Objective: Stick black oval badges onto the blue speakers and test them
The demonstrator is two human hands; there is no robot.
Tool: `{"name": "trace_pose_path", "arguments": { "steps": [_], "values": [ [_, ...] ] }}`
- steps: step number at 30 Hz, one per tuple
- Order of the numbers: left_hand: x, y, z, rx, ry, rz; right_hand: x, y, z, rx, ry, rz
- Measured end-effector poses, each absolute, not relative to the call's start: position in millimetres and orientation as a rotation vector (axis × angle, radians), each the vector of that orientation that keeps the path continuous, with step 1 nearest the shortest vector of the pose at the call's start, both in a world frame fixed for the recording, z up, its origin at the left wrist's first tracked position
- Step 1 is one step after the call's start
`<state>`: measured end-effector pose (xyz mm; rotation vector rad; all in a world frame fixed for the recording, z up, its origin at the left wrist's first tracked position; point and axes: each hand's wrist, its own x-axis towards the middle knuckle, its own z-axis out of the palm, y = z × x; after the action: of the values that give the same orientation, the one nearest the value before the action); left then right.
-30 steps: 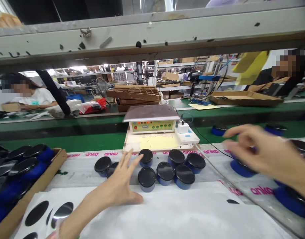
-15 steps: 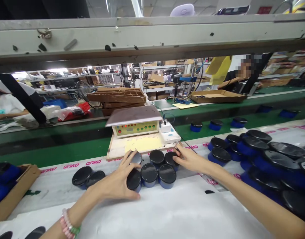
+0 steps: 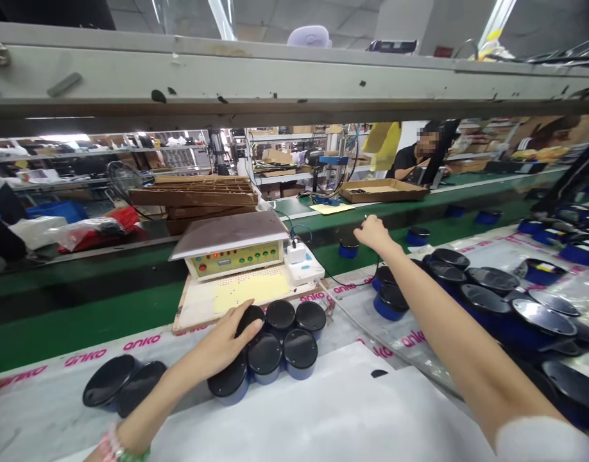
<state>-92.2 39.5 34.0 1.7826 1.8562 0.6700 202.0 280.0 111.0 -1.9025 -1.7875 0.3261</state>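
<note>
Several round blue containers with black lids stand grouped on the white-covered table, one of them a front container point(image 3: 300, 350). My left hand point(image 3: 230, 337) rests on the group's left side, thumb and fingers apart around a back-left container point(image 3: 250, 316). A pale beaded bracelet circles that wrist. My right hand point(image 3: 374, 234) is stretched out over the green belt point(image 3: 145, 308), just right of a blue container point(image 3: 348, 247) there. Its fingers are bent together, and whatever they may hold is too small to make out.
A control box point(image 3: 234, 247) with lit buttons and a white plug adapter stands behind the group. Many black-lidded containers point(image 3: 489, 279) crowd the right side. A cable crosses the table. A metal beam point(image 3: 285, 74) spans above. A person point(image 3: 422, 151) sits across the belt.
My right hand has moved from the group's right side forward and out over the belt. My left hand stays at the group, now farther onto its back-left container. The view has turned right.
</note>
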Motion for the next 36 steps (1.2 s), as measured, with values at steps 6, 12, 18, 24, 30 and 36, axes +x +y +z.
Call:
{"name": "trace_pose_path", "arguments": {
  "steps": [6,12,18,24,30,36],
  "values": [
    [-78,22,66,1.63,1.763,1.029,188,289,112,-1.886,-1.906,0.611],
    [-30,20,102,0.981,1.115,1.383,183,209,153,-1.367,-2.171,0.851],
    [2,17,120,0.662,0.562,1.194,172,89,170,-0.713,-2.451,0.818],
    [-12,-11,124,0.625,0.631,1.317,173,54,159,-0.484,-2.513,0.598],
    [-18,-19,122,0.746,0.762,1.367,162,47,140,-0.368,-2.415,0.145],
    [-20,-26,115,1.252,1.113,1.521,159,36,136,-0.412,-2.324,-0.215]
  ]
}}
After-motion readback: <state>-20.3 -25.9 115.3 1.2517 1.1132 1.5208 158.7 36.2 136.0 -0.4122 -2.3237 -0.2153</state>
